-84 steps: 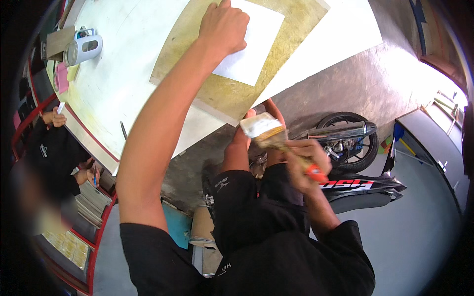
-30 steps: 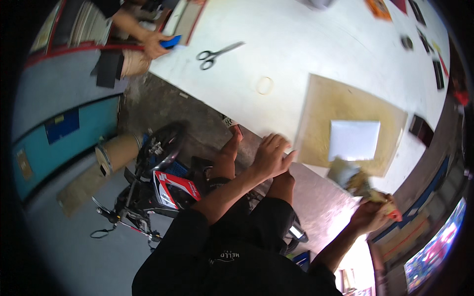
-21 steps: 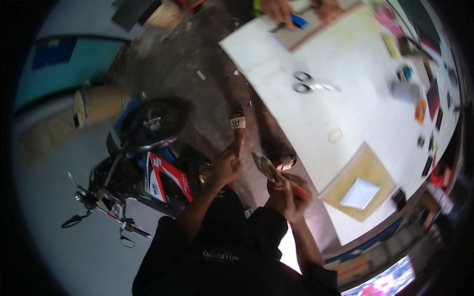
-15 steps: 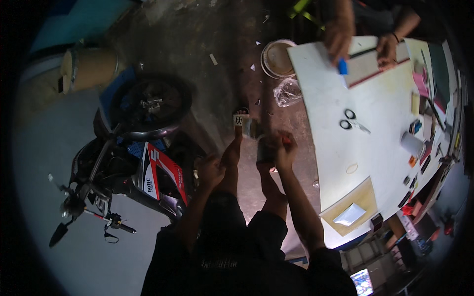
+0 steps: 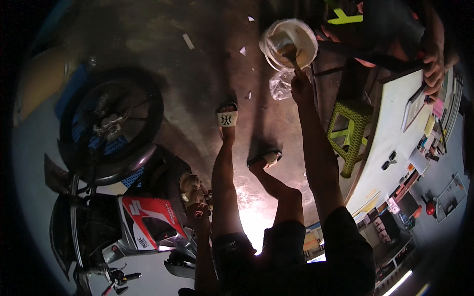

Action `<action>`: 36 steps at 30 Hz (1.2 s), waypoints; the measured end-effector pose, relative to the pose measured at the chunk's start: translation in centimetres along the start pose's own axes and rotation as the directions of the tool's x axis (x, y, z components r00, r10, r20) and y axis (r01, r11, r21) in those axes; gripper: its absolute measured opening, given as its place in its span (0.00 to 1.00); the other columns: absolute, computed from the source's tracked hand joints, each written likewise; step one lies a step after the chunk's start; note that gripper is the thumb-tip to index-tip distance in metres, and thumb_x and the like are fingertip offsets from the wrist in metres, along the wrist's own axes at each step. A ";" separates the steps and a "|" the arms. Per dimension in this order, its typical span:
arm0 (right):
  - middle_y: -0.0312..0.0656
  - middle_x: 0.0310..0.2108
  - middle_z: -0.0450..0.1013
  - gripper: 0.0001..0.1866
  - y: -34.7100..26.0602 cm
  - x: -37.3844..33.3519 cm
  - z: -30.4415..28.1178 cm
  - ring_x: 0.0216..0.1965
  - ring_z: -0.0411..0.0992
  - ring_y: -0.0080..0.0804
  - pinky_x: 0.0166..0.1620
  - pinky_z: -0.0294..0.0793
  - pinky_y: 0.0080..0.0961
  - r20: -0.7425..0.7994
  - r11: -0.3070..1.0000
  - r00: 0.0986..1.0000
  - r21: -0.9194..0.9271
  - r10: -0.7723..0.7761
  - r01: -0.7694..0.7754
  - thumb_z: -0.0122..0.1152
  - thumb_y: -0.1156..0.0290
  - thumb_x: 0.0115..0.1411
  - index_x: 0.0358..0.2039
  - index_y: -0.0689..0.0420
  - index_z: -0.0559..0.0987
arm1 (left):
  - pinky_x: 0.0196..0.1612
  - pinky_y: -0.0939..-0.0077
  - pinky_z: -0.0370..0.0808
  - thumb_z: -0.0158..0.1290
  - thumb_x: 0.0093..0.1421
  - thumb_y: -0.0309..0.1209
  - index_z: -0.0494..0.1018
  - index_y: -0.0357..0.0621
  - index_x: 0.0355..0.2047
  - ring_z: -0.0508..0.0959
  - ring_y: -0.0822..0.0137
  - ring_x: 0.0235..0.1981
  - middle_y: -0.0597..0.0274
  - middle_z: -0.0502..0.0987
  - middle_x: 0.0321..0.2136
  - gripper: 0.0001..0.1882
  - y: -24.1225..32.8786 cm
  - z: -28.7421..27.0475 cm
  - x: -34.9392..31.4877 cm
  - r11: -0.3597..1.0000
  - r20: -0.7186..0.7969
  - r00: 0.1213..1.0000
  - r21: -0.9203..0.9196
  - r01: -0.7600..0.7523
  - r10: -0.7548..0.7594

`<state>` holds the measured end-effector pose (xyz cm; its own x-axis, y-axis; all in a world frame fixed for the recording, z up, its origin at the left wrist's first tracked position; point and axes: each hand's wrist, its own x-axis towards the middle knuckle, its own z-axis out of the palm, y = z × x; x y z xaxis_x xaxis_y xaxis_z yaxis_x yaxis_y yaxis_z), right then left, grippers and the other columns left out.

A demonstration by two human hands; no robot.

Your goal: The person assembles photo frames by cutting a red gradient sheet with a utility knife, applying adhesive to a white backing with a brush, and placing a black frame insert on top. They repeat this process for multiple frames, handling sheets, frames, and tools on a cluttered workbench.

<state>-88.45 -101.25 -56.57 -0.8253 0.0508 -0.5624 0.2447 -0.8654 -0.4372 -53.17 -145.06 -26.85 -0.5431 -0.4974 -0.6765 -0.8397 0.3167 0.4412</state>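
Note:
My right hand reaches far forward, closed around the handle of a brush. The brush's dark head dips into a white bucket with tan stuff inside. My left hand is low beside the motorcycle, its fingers curled in. Shadow hides what it holds, if anything.
Crumpled clear plastic lies beside the bucket, and a green stool stands right of my arm. On the white table are scissors. A co-worker's hand holds a flat panel at its far end.
My right hand has moved forward from before my knees to the bucket, the brush now in it. The view has shifted; the table sits farther right, uncovering the stool.

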 end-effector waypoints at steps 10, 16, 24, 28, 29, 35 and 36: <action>0.42 0.39 0.74 0.10 -0.9 1.0 1.1 0.38 0.72 0.33 0.41 0.75 0.27 -0.198 0.984 0.972 0.100 -0.129 0.150 0.59 0.72 0.62 0.43 0.61 0.75 | 0.33 0.79 0.74 0.64 0.54 0.31 0.74 0.43 0.34 0.76 0.75 0.32 0.62 0.76 0.36 0.11 -5.8 -0.6 1.1 0.984 0.112 0.979 -0.032 0.175 -0.171; 0.45 0.43 0.74 0.15 -2.5 1.9 -0.5 0.43 0.73 0.36 0.48 0.77 0.29 -0.303 0.956 0.933 0.152 -0.196 0.250 0.61 0.78 0.58 0.46 0.64 0.74 | 0.39 0.72 0.73 0.64 0.54 0.30 0.72 0.42 0.31 0.76 0.70 0.36 0.61 0.77 0.38 0.11 -5.2 -0.3 3.4 0.982 0.162 0.969 -0.019 0.190 -0.184; 0.47 0.45 0.73 0.12 -0.8 3.2 -2.0 0.45 0.73 0.36 0.51 0.77 0.30 -0.350 0.960 0.913 0.108 -0.208 0.260 0.54 0.78 0.64 0.47 0.66 0.72 | 0.40 0.75 0.72 0.64 0.55 0.32 0.72 0.43 0.34 0.75 0.72 0.36 0.63 0.76 0.37 0.12 -4.5 -0.2 4.3 0.982 0.180 0.965 0.019 0.190 -0.191; 0.45 0.44 0.73 0.12 -1.3 3.4 -1.1 0.43 0.73 0.35 0.48 0.76 0.29 -0.313 0.967 0.926 0.072 -0.212 0.245 0.55 0.76 0.64 0.47 0.64 0.72 | 0.41 0.75 0.72 0.63 0.56 0.33 0.72 0.44 0.35 0.74 0.72 0.37 0.63 0.76 0.37 0.12 -4.0 -0.6 4.4 0.979 0.190 0.964 -0.041 0.199 -0.188; 0.44 0.44 0.73 0.12 -1.5 3.7 -0.8 0.43 0.73 0.35 0.47 0.76 0.29 -0.311 0.969 0.927 0.063 -0.210 0.240 0.55 0.75 0.64 0.47 0.63 0.72 | 0.42 0.75 0.72 0.63 0.57 0.33 0.71 0.44 0.35 0.74 0.72 0.37 0.64 0.76 0.37 0.12 -4.2 -0.6 4.4 0.978 0.192 0.962 -0.041 0.203 -0.192; 0.45 0.33 0.75 0.10 -1.9 6.3 -0.5 0.35 0.74 0.34 0.40 0.76 0.27 -0.387 0.964 0.887 -0.010 -0.250 0.267 0.60 0.70 0.63 0.38 0.65 0.75 | 0.41 0.76 0.71 0.63 0.57 0.36 0.73 0.44 0.37 0.74 0.74 0.36 0.66 0.76 0.36 0.14 -3.9 -0.2 4.7 0.972 0.207 0.951 -0.008 0.236 -0.229; 0.44 0.33 0.75 0.13 -2.0 6.3 -0.5 0.35 0.74 0.33 0.37 0.75 0.27 -0.510 0.967 0.825 -0.188 -0.246 0.172 0.61 0.66 0.63 0.39 0.64 0.76 | 0.41 0.76 0.71 0.63 0.57 0.37 0.74 0.44 0.38 0.74 0.74 0.36 0.66 0.76 0.35 0.14 -3.8 -0.1 4.8 0.972 0.202 0.951 0.014 0.234 -0.232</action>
<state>-93.84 -98.98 -59.58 -0.4813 0.5086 -0.7139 0.1900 -0.7345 -0.6514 -52.53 -148.74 -31.70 -0.3229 -0.3834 -0.8653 -0.9434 0.2030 0.2622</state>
